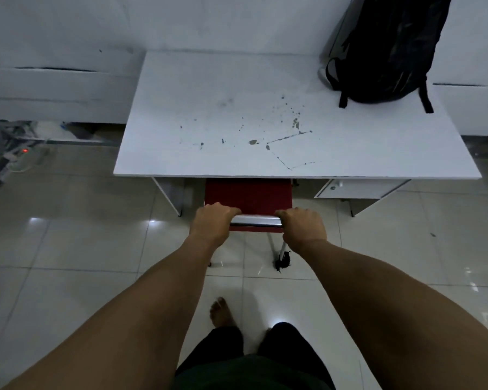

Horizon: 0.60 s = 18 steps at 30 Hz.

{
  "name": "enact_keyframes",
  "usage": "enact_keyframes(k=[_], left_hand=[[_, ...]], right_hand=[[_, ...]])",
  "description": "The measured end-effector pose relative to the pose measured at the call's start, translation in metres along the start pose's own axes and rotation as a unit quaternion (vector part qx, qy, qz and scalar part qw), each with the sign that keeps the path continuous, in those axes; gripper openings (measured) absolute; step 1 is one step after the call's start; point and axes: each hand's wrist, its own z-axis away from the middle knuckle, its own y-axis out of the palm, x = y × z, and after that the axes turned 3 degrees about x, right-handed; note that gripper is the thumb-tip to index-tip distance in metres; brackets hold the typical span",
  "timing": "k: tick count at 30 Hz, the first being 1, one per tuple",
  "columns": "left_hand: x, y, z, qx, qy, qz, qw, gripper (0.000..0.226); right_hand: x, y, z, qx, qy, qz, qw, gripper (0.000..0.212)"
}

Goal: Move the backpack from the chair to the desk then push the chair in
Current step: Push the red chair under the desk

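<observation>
A black backpack (383,49) stands on the far right corner of the white desk (209,153), leaning against the wall. The red chair (248,195) sits partly under the desk's front edge, its seat mostly hidden by the desktop. My left hand (212,223) and my right hand (303,225) are both closed over the chrome top bar of the chair's backrest, one at each end.
A white cabinet (358,190) hangs under the desk on the right, close beside the chair. A desk leg (166,195) stands to the chair's left. Cables and a power strip (14,153) lie on the tiled floor at far left. My bare foot (221,312) is behind the chair.
</observation>
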Motion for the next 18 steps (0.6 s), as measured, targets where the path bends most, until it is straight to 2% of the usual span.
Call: enact_keyframes(k=[4, 8, 18], left_hand=[[0.004, -0.017, -0.032, -0.005, 0.013, 0.015, 1.0, 0.046], [0.005, -0.029, -0.062, -0.005, 0.007, 0.02, 1.0, 0.052], [0.021, -0.021, -0.096, -0.022, -0.008, 0.032, 0.999, 0.043]], right_hand=[[-0.015, -0.019, -0.031, -0.006, 0.024, -0.021, 0.999, 0.032], [-0.031, -0.037, -0.058, 0.004, 0.027, -0.02, 0.999, 0.038], [-0.036, -0.028, -0.094, -0.002, 0.021, -0.021, 1.0, 0.042]])
